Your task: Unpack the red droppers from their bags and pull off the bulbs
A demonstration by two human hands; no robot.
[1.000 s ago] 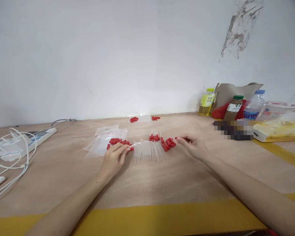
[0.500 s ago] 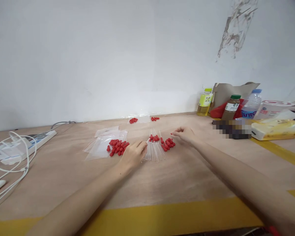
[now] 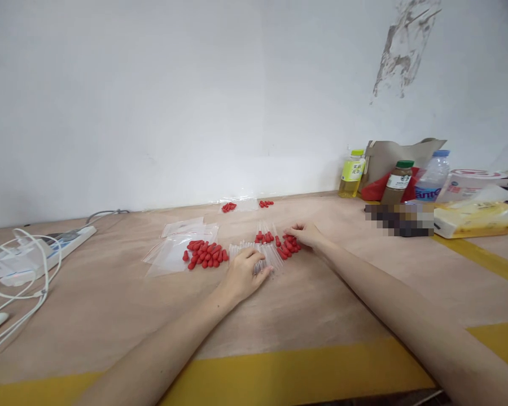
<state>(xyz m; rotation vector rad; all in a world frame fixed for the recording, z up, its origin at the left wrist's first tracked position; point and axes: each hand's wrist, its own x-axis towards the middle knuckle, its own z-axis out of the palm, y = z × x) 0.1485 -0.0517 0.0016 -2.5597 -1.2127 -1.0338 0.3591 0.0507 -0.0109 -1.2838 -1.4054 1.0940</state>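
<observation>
My left hand [image 3: 246,273] lies over a row of thin clear tubes [image 3: 274,261], which look like dropper pipettes, its thumb apart from the fingers. Beside it on the left is a pile of small red rubber bulbs [image 3: 203,255], partly on clear plastic bags [image 3: 169,254]. My right hand [image 3: 305,233] reaches to a smaller pile of red bulbs [image 3: 287,248], thumb and fingers pinched at its far edge; what is between the fingertips is hidden. Several red bulbs [image 3: 264,237] lie across the far part of the tubes.
Near the wall, clear bags [image 3: 248,204] hold more red bulbs. At right stand a yellow-capped bottle [image 3: 352,173], a green-capped bottle [image 3: 398,183], a water bottle [image 3: 432,176], a paper bag [image 3: 383,152] and a tissue pack [image 3: 476,220]. A power strip [image 3: 74,242] with white cables lies left.
My left hand has come down and slightly right onto the tubes, its thumb spreading away; tubes now show to its left. My right hand has moved left to the smaller pile.
</observation>
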